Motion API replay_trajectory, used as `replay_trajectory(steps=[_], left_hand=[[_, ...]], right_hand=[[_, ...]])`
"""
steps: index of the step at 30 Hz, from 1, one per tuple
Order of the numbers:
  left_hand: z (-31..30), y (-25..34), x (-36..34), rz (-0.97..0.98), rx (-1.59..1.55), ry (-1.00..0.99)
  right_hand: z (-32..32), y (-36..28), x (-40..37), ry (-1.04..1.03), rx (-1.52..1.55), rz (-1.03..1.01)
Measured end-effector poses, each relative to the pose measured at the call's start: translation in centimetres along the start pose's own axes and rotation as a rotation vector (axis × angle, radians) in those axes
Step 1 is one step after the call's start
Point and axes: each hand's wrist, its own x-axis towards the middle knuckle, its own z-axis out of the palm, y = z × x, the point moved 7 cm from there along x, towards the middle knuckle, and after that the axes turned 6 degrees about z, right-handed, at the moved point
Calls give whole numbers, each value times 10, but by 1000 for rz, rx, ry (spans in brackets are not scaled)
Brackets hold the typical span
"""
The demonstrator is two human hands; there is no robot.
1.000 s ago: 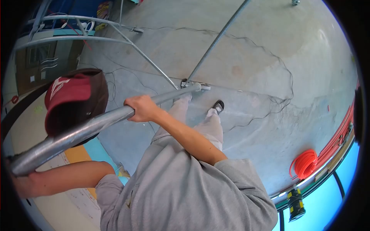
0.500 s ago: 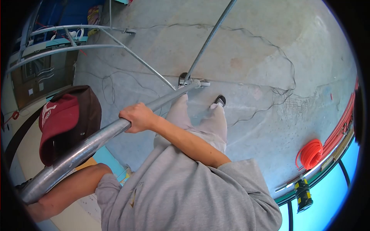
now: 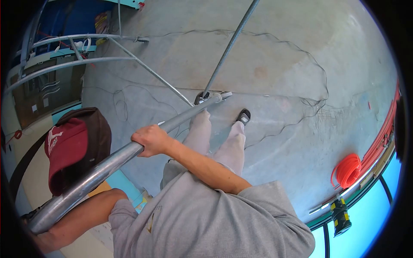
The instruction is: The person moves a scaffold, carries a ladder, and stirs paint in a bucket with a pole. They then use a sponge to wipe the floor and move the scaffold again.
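Observation:
Slanting from the lower left towards my feet is a thick metal pole [image 3: 101, 170], part of a scaffold frame with a caster [image 3: 225, 95] at its far foot. My right hand [image 3: 151, 140] is wrapped round the middle of this pole. At the dark lower-left rim, my left hand [image 3: 41, 241] lies beside the near part of the pole; its fingers are hidden. A maroon cap [image 3: 69, 146] and a dark brown bag [image 3: 100, 133] with a black strap hang just left of the pole.
Thinner frame tubes [image 3: 157, 77] branch off to the upper left and top. A dark cable [image 3: 297, 45] snakes over the concrete floor [image 3: 275, 73]. At the right lie a coil of orange hose [image 3: 346, 171] and long red tubes [image 3: 383, 133]. A black-and-yellow roll [image 3: 340, 217] stands nearby.
The view has shifted slightly, so the frame, cap and bag sit a little lower. My right hand keeps its hold on the pole. My feet and legs have shifted slightly.

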Motion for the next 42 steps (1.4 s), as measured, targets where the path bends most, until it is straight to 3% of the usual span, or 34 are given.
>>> replay_trajectory(steps=[9, 21, 27, 32, 42], left_hand=[[-12, -30, 50, 108, -252, 26], [0, -29, 56, 177, -457, 30], [-2, -18, 42, 96, -340, 97], [-19, -44, 52, 86, -214, -82], [7, 31, 7, -36, -70, -27]], right_hand=[[3, 3, -2, -17, 16, 60], [10, 8, -7, -31, -20, 83], [1, -3, -4, 6, -38, 34], [3, 0, -4, 14, -26, 62], [-6, -9, -7, 33, -182, 66]])
